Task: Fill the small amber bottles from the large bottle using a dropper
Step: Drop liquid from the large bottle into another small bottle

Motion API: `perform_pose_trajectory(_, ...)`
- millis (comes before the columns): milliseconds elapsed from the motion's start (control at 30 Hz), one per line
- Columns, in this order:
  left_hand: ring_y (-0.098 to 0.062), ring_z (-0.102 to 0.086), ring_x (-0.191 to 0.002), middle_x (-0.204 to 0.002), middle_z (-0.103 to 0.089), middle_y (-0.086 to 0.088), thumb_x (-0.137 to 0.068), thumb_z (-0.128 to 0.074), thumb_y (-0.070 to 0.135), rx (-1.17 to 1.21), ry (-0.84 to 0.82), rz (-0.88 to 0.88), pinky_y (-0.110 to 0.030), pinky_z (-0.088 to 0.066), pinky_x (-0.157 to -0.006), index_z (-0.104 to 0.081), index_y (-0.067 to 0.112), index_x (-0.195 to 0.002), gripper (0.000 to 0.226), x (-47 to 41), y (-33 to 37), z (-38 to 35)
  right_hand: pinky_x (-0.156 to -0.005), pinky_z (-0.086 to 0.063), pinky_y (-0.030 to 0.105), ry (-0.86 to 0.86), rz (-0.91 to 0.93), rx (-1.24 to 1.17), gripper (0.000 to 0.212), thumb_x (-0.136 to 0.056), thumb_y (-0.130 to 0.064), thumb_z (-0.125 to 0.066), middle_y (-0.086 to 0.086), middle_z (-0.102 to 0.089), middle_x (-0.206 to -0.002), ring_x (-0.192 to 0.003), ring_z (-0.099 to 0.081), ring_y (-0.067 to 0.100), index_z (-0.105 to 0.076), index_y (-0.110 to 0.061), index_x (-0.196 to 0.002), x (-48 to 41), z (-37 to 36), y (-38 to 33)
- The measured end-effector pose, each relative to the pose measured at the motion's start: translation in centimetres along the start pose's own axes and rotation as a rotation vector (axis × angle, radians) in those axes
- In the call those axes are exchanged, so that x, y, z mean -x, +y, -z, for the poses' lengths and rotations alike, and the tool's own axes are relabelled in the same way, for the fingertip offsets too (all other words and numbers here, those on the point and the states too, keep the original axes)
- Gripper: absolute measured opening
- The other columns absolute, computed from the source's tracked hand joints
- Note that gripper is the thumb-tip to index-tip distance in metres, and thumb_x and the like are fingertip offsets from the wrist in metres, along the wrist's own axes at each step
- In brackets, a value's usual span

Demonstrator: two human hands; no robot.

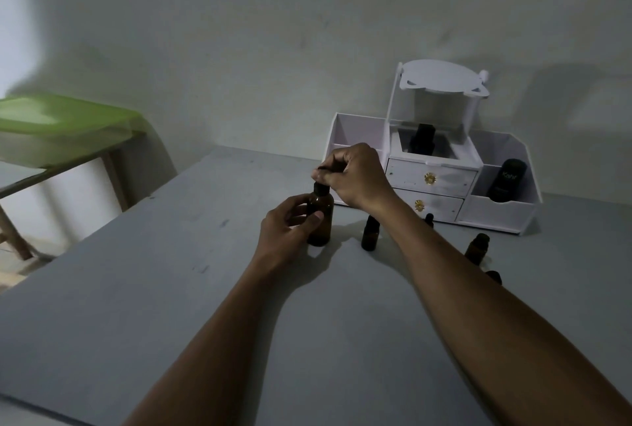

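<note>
The large amber bottle [321, 217] stands upright on the grey table [171, 289]. My left hand [290, 230] wraps around its body from the left. My right hand [352, 176] pinches the black dropper cap [321, 188] at the bottle's neck from above. Small amber bottles stand to the right: one [371, 234] close to the large bottle, another [477, 248] beyond my right forearm, and two more [428, 219] [494, 276] partly hidden by that arm.
A white desktop organiser [437, 183] with two drawers and a tilted mirror stands at the back against the wall. It holds a black bottle [422, 138] and a dark tube [508, 181]. A green-topped side table [65, 118] stands off to the left.
</note>
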State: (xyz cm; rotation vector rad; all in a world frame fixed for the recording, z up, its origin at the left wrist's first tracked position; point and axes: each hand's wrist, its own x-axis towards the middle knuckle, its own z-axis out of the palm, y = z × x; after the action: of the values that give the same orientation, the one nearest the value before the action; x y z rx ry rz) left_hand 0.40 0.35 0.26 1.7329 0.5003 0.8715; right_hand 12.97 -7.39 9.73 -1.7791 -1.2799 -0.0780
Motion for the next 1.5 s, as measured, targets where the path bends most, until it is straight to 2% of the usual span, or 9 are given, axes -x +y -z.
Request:
perform_pose_trajectory(333, -0.014, -0.065, -0.110, -0.113, -0.071, 0.004, -0.086, -0.071, 0.027, 0.045, 0.022, 0.027, -0.039, -0.053, -0.096, -0.063, 0.045, -0.111, 0.032, 0.4, 0.2, -0.1, -0.072, -0.057, 0.017, 0.009, -0.007, -0.058, 0.011, -0.080, -0.018, -0.081, 0.003, -0.077, -0.079, -0.072, -0.073, 0.010, -0.079, -0.008, -0.084, -0.4, 1.5, -1.3)
perform_pose_trajectory(433, -0.017, -0.063, -0.113, -0.121, -0.067, 0.001, -0.087, -0.073, 0.021, 0.013, 0.050, 0.029, -0.039, -0.050, -0.098, -0.056, 0.039, -0.128, 0.048, 0.7, 0.7, -0.2, -0.074, -0.059, 0.018, 0.060, 0.023, -0.085, 0.012, -0.081, -0.020, -0.080, 0.000, -0.077, -0.079, -0.070, -0.073, 0.004, -0.079, -0.009, -0.084, -1.0, 3.3, -2.5)
perform_pose_trajectory(533, -0.013, -0.058, -0.114, -0.124, -0.063, 0.002, -0.084, -0.077, 0.027, -0.060, 0.232, -0.083, -0.035, -0.046, -0.096, -0.044, 0.033, -0.141, 0.067, 1.6, 1.5, -0.6, -0.071, -0.058, 0.016, 0.117, 0.045, -0.116, 0.015, -0.082, -0.022, -0.079, 0.000, -0.077, -0.082, -0.069, -0.072, -0.001, -0.078, -0.009, -0.090, -1.4, 6.1, -3.8)
perform_pose_trajectory(733, -0.006, -0.065, -0.091, -0.099, -0.070, 0.004, -0.084, -0.073, 0.014, -0.115, 0.461, -0.341, -0.021, -0.050, -0.082, -0.059, 0.017, -0.122, 0.041, 3.7, 5.1, -3.9, -0.063, -0.054, 0.016, 0.265, 0.042, -0.219, 0.012, -0.083, -0.017, -0.078, 0.002, -0.076, -0.077, -0.067, -0.074, 0.007, -0.077, -0.006, -0.089, -0.5, 12.8, -4.3)
perform_pose_trajectory(933, -0.007, -0.068, -0.081, -0.088, -0.070, 0.008, -0.089, -0.071, 0.014, 0.023, 0.073, -0.227, -0.017, -0.053, -0.070, -0.068, 0.020, -0.104, 0.017, 5.6, 7.7, -10.2, -0.066, -0.059, 0.023, 0.343, -0.033, -0.168, 0.012, -0.080, -0.016, -0.080, 0.000, -0.076, -0.079, -0.069, -0.074, 0.007, -0.078, -0.009, -0.090, 2.1, 18.9, -1.1)
perform_pose_trajectory(1100, 0.001, -0.066, -0.089, -0.102, -0.071, 0.009, -0.089, -0.072, 0.024, -0.017, -0.254, -0.010, -0.007, -0.049, -0.070, -0.068, 0.021, -0.117, 0.029, 5.8, 7.6, -16.1, -0.071, -0.060, 0.036, 0.331, -0.141, -0.106, 0.013, -0.077, -0.015, -0.082, 0.004, -0.077, -0.079, -0.073, -0.075, 0.015, -0.078, -0.010, -0.088, 4.5, 22.0, 3.0)
perform_pose_trajectory(1300, -0.006, -0.058, -0.103, -0.132, -0.062, 0.001, -0.086, -0.075, 0.030, -0.073, -0.227, 0.050, -0.009, -0.043, -0.081, -0.057, 0.014, -0.136, 0.056, 4.5, 6.1, -20.1, -0.074, -0.062, 0.040, 0.254, -0.241, -0.104, 0.008, -0.074, -0.012, -0.085, 0.004, -0.076, -0.072, -0.071, -0.075, 0.022, -0.078, -0.012, -0.080, 5.7, 22.9, 5.9)
perform_pose_trajectory(1367, -0.007, -0.056, -0.105, -0.134, -0.061, -0.001, -0.086, -0.076, 0.027, -0.072, -0.232, 0.070, -0.016, -0.044, -0.088, -0.055, 0.013, -0.138, 0.058, 4.1, 5.8, -20.8, -0.078, -0.062, 0.045, 0.249, -0.261, -0.108, 0.010, -0.073, -0.012, -0.085, 0.010, -0.076, -0.075, -0.077, -0.074, 0.032, -0.079, -0.011, -0.080, 6.0, 23.0, 6.6)
perform_pose_trajectory(1500, -0.009, -0.059, -0.109, -0.126, -0.063, 0.002, -0.082, -0.079, 0.022, -0.050, -0.218, 0.142, -0.027, -0.049, -0.096, -0.058, 0.017, -0.135, 0.057, 3.7, 5.3, -22.2, -0.076, -0.063, 0.040, 0.240, -0.293, -0.111, 0.016, -0.072, -0.011, -0.086, 0.013, -0.076, -0.079, -0.076, -0.075, 0.026, -0.078, -0.005, -0.085, 6.3, 23.3, 7.6)
